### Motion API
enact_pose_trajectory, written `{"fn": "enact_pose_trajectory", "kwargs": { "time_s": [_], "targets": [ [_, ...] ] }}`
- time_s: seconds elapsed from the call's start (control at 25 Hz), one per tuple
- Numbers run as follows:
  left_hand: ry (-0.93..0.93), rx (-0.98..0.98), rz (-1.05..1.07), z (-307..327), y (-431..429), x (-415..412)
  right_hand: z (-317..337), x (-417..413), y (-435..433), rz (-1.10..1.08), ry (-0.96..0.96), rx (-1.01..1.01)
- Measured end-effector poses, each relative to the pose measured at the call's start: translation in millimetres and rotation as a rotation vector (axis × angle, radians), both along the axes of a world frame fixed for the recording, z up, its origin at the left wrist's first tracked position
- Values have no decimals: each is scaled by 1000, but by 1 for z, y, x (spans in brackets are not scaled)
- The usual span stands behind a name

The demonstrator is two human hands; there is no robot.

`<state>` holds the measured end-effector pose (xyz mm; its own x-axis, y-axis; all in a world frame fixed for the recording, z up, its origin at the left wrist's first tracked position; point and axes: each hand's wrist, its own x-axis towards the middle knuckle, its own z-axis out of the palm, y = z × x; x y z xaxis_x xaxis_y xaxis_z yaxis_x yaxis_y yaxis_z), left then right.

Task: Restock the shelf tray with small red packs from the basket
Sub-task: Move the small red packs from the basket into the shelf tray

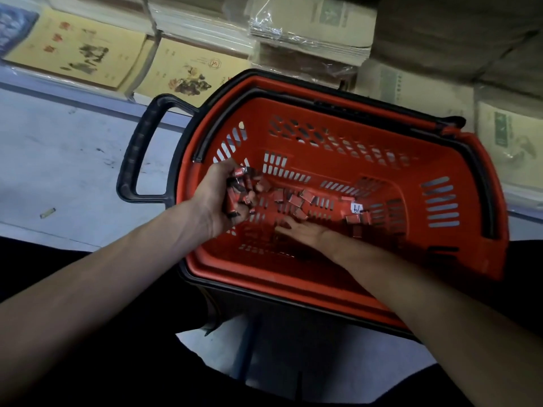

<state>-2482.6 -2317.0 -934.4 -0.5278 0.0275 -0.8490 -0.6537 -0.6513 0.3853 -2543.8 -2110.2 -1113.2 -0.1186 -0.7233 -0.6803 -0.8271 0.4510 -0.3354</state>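
A red plastic basket (332,292) with black trim sits in front of me on the floor. Several small red packs (302,199) lie scattered on its slotted bottom. My left hand (219,198) hovers over the basket's left side, palm up, cupping a handful of small red packs (241,189) with curled fingers. My right hand (302,230) reaches down to the basket bottom, fingers stretched flat beside the loose packs. No shelf tray is in view.
A black pull handle (138,154) juts from the basket's left end. Low shelves behind hold stacks of wrapped notebooks (188,71) and brown paper packs (311,30). A white tag (356,208) lies in the basket. Grey floor (58,160) spreads to the left.
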Motion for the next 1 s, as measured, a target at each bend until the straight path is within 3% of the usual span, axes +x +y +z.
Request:
{"fn": "enact_pose_trajectory", "kwargs": {
  "time_s": [0.4, 0.52, 0.6, 0.72, 0.84, 1.0],
  "targets": [
    [-5, -76, 13, 6, 3, 5, 1, -7, 20, -21, 189, 12],
    [-10, -91, 30, 5, 1, 5, 14, 0, 25, -196, 95, 83],
    [-15, -92, 34, 3, 1, 6, 17, 3, 27, -470, -20, 82],
    [-23, -89, 24, 0, 6, 7, 4, -6, 31, -593, 17, 14],
    [-47, -80, 7, 0, 14, 12, 4, -3, 33, -584, 65, -38],
    [-76, -69, -13, 0, 21, 16, -5, 3, 43, -387, 139, -21]
  ]
}}
